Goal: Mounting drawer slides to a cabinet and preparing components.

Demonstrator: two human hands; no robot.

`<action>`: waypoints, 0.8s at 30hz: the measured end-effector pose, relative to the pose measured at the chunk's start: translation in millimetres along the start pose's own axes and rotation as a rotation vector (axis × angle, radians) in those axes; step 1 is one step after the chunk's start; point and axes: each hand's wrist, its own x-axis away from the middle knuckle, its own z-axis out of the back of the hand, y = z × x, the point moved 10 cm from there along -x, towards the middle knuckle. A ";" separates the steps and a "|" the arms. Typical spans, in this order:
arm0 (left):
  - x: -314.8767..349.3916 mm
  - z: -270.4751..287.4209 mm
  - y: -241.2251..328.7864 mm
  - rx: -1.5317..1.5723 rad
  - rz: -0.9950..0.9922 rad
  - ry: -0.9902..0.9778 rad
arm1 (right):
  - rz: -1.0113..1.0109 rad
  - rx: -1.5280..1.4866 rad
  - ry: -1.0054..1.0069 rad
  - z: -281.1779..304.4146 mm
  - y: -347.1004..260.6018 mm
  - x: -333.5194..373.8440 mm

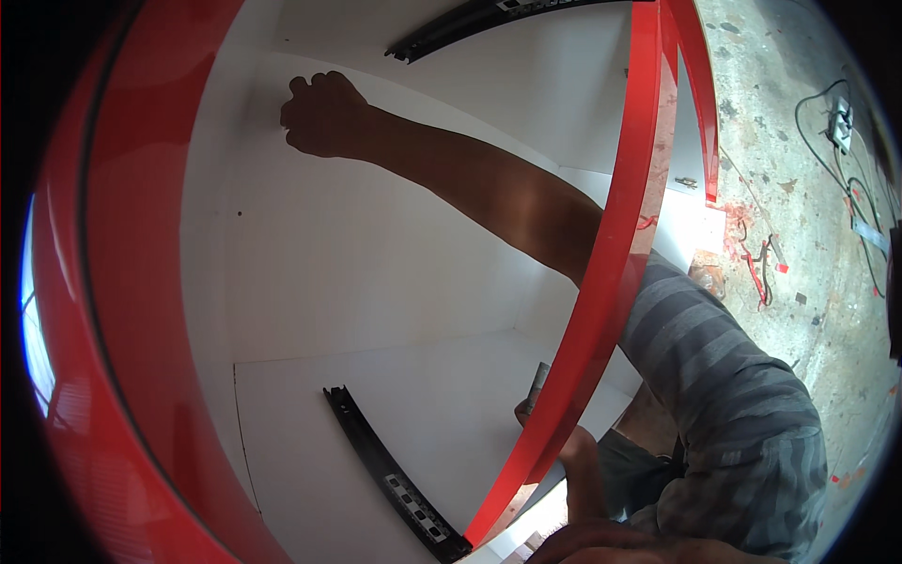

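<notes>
The head view looks into a white-walled cabinet (376, 263) with a red front frame (615, 235) running from 1 o'clock down to 6. The right arm, in a grey striped sleeve (733, 395), comes from 4 o'clock, passes behind the frame and stretches across the interior. Its right hand (324, 115) is at 11 o'clock, close to the white walls, with fingers bent; it is too dark to tell whether that grip is together on something or partly apart.

The left hand (575, 446) is at 5 o'clock, partly hidden by the frame. Its grip is clamped on a grey cylindrical object (538, 383), which sticks up beyond the fingers, inside the cabinet and just beside the frame.

One black rail (365, 440) lies on the white panel between 6 and 7 o'clock, a black-and-white label along its lower part. A second black rail (460, 30) runs along the panel near 12 o'clock. At 9 o'clock stands a glossy red panel (141, 282). A white power strip (842, 125) with cables lies on the stained floor (780, 202) at 2 o'clock.
</notes>
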 end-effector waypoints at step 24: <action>-3.8 21.9 -41.4 0.128 0.220 0.132 | 0.095 0.186 0.154 -9.8 -9.0 6.4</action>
